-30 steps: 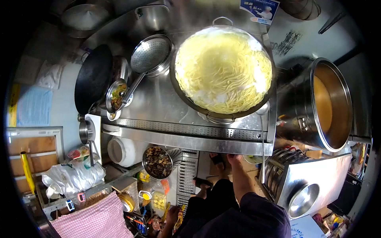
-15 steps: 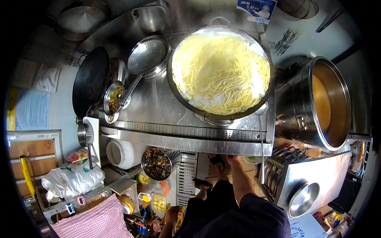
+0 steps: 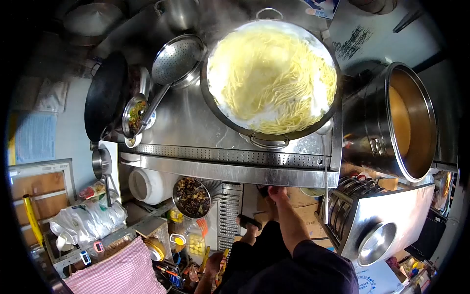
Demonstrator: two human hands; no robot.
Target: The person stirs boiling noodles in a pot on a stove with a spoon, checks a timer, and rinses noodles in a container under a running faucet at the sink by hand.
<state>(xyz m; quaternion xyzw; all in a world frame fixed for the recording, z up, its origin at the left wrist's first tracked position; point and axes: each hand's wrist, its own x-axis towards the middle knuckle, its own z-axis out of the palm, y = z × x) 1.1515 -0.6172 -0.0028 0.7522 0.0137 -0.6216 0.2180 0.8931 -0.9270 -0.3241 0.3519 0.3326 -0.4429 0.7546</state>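
A wide pan point(image 3: 209, 105) full of pale yellow noodles point(image 3: 274, 78) in white foam and steam sits on the steel stove top point(image 3: 191, 117). My right hand point(image 3: 278, 193) is at the stove's front edge, below the pan, with its fingers curled. Whatever it grips, if anything, is hidden by the edge. Low in the view, my left hand point(image 3: 213, 263) is closed around a yellow, stick-like thing point(image 3: 223, 260), whose exact kind is unclear. A metal ladle point(image 3: 324, 128) lies by the pan's right side, its long handle hanging over the edge.
Left of the pan, a perforated strainer point(image 3: 171, 63) rests on a pot, near a bowl of chopped toppings point(image 3: 137, 116) and a black wok point(image 3: 110, 98). A tall steel pot of brown broth point(image 3: 400, 122) stands at right. Below are a bowl of dark food point(image 3: 191, 198) and a steel bowl point(image 3: 377, 245).
The view has shifted slightly, so the pan appears higher and wider. My right hand has moved a little left along the stove edge. My left hand stays low with the yellow thing.
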